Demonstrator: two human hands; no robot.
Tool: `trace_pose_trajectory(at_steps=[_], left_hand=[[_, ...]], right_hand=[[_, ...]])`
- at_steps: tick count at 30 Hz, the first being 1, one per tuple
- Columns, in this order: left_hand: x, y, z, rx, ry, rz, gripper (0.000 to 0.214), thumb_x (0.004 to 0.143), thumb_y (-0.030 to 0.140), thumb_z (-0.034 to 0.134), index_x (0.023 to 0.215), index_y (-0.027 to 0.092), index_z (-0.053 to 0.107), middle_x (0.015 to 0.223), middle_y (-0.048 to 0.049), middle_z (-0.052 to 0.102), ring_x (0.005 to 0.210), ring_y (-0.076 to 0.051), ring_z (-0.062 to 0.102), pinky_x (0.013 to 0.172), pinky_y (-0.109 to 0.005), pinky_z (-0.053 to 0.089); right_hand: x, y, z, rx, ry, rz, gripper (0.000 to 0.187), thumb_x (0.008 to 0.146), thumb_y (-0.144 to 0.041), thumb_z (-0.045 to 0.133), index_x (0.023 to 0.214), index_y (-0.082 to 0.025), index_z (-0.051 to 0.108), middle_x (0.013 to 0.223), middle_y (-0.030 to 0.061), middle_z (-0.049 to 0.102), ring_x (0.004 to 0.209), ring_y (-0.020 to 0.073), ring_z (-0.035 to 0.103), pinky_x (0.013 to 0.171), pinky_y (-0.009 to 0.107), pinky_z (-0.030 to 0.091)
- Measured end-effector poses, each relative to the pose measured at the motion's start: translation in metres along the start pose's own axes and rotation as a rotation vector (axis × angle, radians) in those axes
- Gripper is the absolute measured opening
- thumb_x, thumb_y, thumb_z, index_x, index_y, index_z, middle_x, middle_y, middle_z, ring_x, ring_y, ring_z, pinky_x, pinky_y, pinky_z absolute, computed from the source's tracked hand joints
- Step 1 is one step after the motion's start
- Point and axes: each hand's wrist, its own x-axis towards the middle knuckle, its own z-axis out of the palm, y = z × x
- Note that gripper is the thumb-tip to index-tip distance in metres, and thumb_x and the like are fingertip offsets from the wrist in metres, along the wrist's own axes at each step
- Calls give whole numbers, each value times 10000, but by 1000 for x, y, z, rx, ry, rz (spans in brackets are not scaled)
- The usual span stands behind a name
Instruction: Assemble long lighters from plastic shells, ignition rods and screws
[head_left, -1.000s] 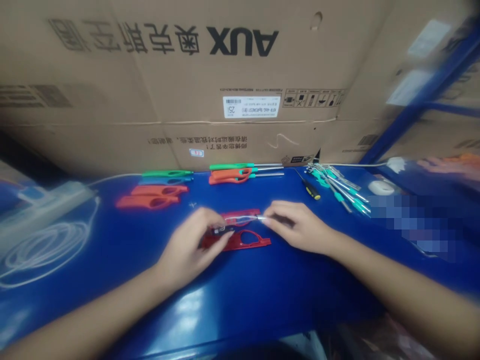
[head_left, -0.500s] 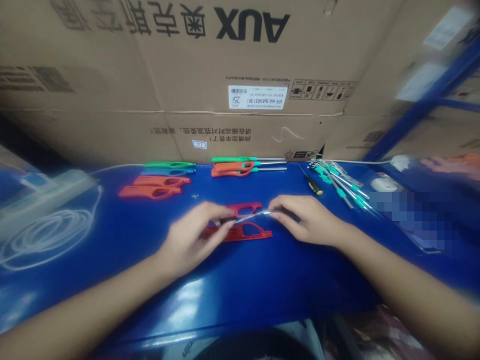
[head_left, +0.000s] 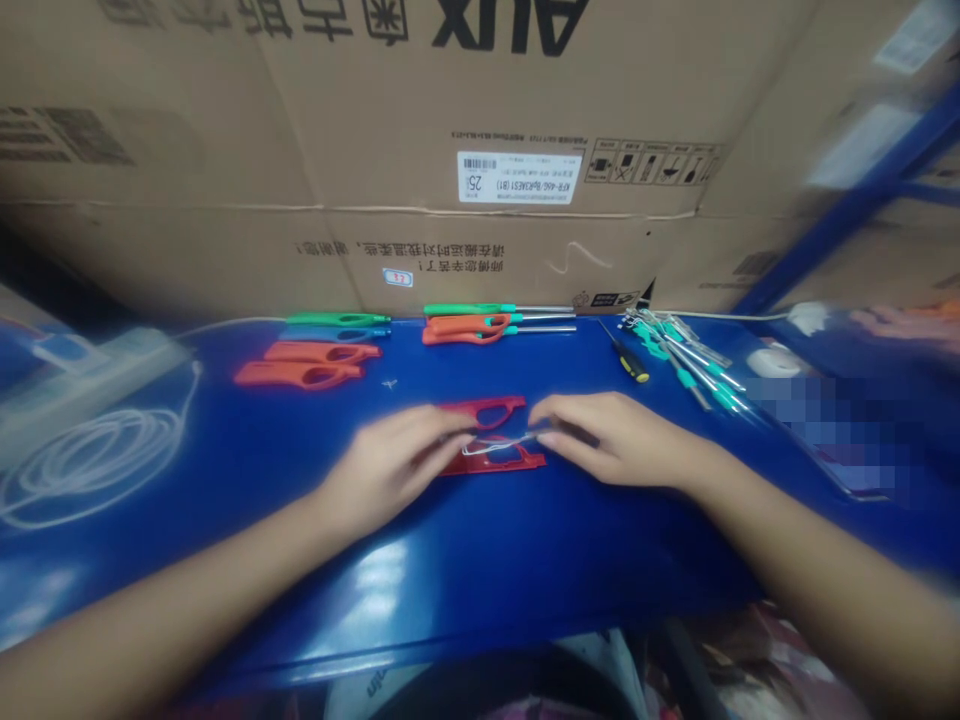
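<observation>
"What's being pinched?"
"Thin, flexible pale wires (head_left: 496, 445); the left hand (head_left: 397, 460) and right hand (head_left: 622, 440) each close thumb and fingertips on one end."
"Beneath?"
"A red plastic shell (head_left: 480, 464) with a looped cutout, on the glossy blue table (head_left: 585, 560)."

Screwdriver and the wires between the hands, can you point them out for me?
Screwdriver (head_left: 630, 363): head view, on its handle.
Wires (head_left: 499, 444): head view, midway along the strands.
</observation>
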Motion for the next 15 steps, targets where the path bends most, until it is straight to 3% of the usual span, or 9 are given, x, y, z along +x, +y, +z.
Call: trace_pose_trajectory(at_steps=[6, 15], left_hand=[[-2, -3, 2, 14, 23, 33, 167, 954, 204, 652, 1109, 157, 696, 999, -56, 758, 862, -135, 720, 816, -232, 574], [-2, -4, 2, 13, 13, 44, 164, 946, 188, 661, 1101, 148, 699, 999, -52, 758, 870, -127, 717, 832, -217, 561]], right_hand=[[1, 1, 5, 81, 22, -94, 289, 1040, -269, 461, 1294, -232, 593, 1281, 52, 683, 1146, 180, 655, 954, 297, 502], [4, 0, 7, 217, 28, -96, 235, 1030, -203, 445, 1188, -201, 619, 1149, 81, 707, 1023, 167, 662, 911, 295, 509]])
